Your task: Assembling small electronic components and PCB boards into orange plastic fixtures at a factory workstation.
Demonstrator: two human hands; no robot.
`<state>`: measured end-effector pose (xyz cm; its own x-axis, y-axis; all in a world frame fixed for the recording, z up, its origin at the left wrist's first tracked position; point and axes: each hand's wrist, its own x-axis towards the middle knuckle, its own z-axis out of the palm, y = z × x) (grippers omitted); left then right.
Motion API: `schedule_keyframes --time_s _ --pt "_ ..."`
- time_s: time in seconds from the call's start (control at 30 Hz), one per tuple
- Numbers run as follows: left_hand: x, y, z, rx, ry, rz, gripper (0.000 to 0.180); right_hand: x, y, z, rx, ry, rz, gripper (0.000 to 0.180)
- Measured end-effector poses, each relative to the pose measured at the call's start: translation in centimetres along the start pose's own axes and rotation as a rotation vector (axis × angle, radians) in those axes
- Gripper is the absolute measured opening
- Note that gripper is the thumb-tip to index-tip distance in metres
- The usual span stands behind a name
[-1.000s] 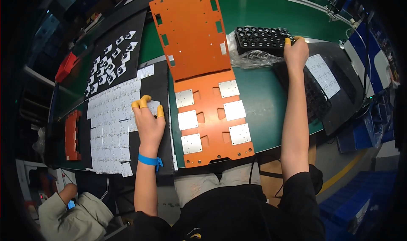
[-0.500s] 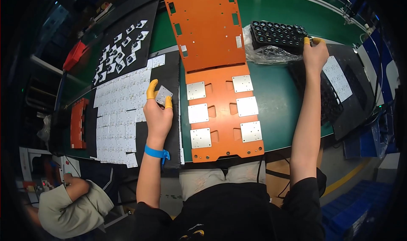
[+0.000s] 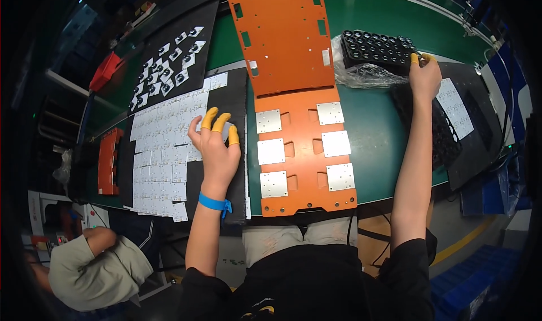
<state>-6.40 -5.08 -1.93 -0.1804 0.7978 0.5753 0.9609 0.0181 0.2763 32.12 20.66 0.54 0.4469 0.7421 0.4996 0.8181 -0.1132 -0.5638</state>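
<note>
My left hand point(image 3: 217, 152), with yellow finger cots, holds a small pale square board point(image 3: 226, 131), mostly hidden behind the fingers. It hovers over the right edge of rows of white circuit boards point(image 3: 161, 152). Far right, my right hand point(image 3: 424, 79) reaches to the corner of a black tray point(image 3: 367, 61) of round, shiny lens-like parts. Its yellow-tipped fingers are pinched together; whatever is between them is too small to name. Between my arms lies an orange fixture point(image 3: 305, 180) with its hinged orange lid point(image 3: 282, 44) raised. Silver square plates point(image 3: 336, 143) sit on it in two columns.
Back left, a black board point(image 3: 186, 87) carries several white pieces with dark round parts. A red bin point(image 3: 105, 71) and another orange fixture point(image 3: 108, 163) stand further left. Clear plastic wrap point(image 3: 361, 77) lies under the tray. Another person's sleeve point(image 3: 101, 270) shows lower left.
My left hand has turned, its fingers spreading across the small board and hiding most of it. The right hand stays at the tray's corner. The whole view has shifted slightly.
</note>
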Motion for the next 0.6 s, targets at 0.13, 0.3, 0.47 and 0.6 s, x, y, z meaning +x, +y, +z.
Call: schedule_keyframes --time_s 0.13,0.3,0.47,0.6 --pt "0.1 0.7 -0.1 -0.012 0.013 0.053 0.025 0.0 0.0 0.1 0.006 -0.008 0.030 0.039" --pt "0.1 0.8 0.3 -0.147 0.015 0.093 0.013 0.0 -0.1 0.3 0.036 -0.008 0.018 0.043" --pt "0.4 1.3 0.6 -0.240 0.009 0.157 0.009 -1.2 -1.8 -0.2 -0.086 0.240 0.000 0.049" --pt "0.9 2.4 0.5 -0.219 -0.005 0.135 0.010 -3.3 -4.7 -2.2 0.473 0.406 -0.418 0.039"
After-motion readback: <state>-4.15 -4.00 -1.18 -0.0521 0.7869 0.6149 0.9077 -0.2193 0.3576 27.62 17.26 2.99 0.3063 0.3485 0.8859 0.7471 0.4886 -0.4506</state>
